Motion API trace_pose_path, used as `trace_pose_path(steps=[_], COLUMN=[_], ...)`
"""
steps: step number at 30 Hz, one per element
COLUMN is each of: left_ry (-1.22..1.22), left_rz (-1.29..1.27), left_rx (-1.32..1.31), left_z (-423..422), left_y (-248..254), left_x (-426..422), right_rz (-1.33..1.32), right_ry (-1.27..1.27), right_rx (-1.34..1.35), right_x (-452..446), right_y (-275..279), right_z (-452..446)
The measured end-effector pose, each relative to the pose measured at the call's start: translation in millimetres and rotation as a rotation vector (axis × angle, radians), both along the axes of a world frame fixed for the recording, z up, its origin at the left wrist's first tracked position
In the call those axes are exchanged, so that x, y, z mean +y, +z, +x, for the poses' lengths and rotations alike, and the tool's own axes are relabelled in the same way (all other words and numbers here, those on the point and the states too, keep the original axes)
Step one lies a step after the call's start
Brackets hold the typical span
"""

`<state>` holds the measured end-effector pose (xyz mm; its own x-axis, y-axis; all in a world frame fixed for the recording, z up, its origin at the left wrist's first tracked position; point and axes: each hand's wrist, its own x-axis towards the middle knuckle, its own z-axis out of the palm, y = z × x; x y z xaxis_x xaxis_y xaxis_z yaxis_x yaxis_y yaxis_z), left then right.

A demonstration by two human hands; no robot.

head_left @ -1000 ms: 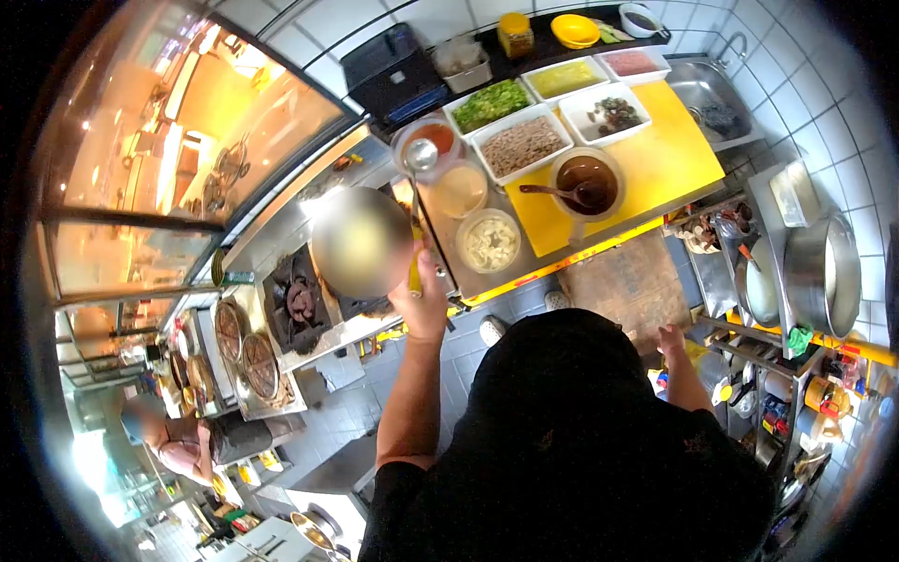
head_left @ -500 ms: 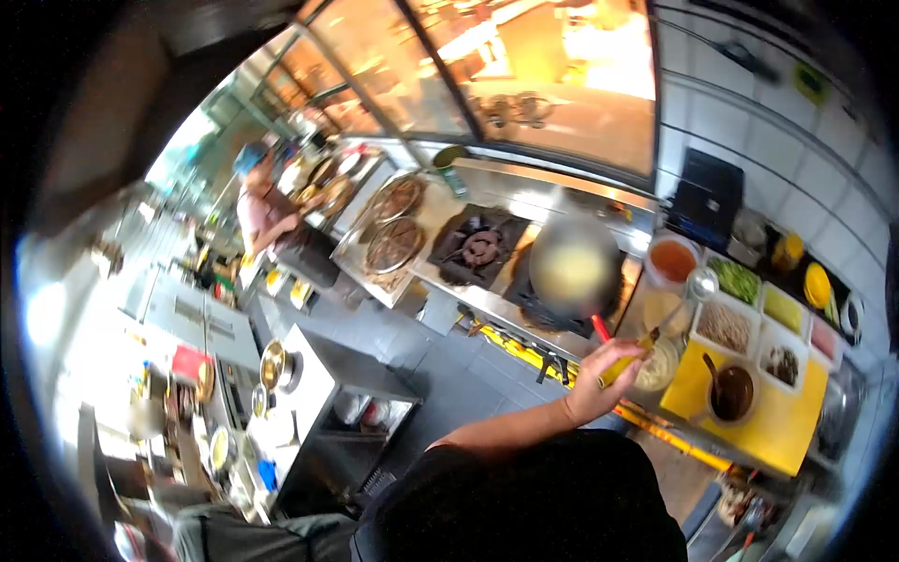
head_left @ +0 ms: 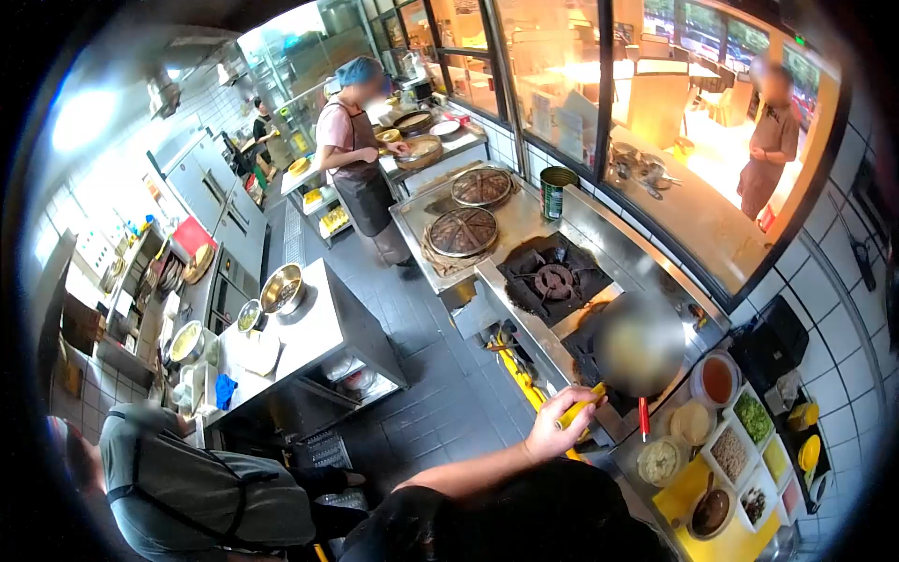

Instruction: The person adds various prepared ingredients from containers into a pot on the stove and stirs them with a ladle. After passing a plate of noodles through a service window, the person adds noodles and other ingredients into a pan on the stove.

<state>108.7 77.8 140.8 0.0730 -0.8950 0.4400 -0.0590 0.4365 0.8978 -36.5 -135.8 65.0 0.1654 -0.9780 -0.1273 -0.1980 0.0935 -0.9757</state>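
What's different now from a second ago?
The left hand swung the yellow-handled ladle from the red-sauce tub toward the wok; its bowl can't be made out. The view turned left, losing the right hand. The grip and white trays stayed unchanged.

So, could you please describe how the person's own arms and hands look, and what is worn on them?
The left hand is bare, with no glove, and the forearm is uncovered, with no watch or bracelet to be seen. The person wears a black top. Whether there is a ring is too small to tell. The right hand is out of view.
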Motion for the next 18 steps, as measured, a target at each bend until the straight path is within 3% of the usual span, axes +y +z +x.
trace_pose_path(steps=[7, 18], left_ry=[0.054, -0.090], left_rz=[-0.045, -0.059], left_rx=[0.009, 0.054], left_z=[32.7, 25.4], left_y=[-8.3, -26.9], left_x=[-14.7, -43.9], right_rz=[0.036, 0.294], right_ry=[-0.010, -0.022], right_rx=[0.013, 0.048], right_x=[-3.7, 128.3], right_y=[2.2, -59.5], right_z=[9.1, -49.9])
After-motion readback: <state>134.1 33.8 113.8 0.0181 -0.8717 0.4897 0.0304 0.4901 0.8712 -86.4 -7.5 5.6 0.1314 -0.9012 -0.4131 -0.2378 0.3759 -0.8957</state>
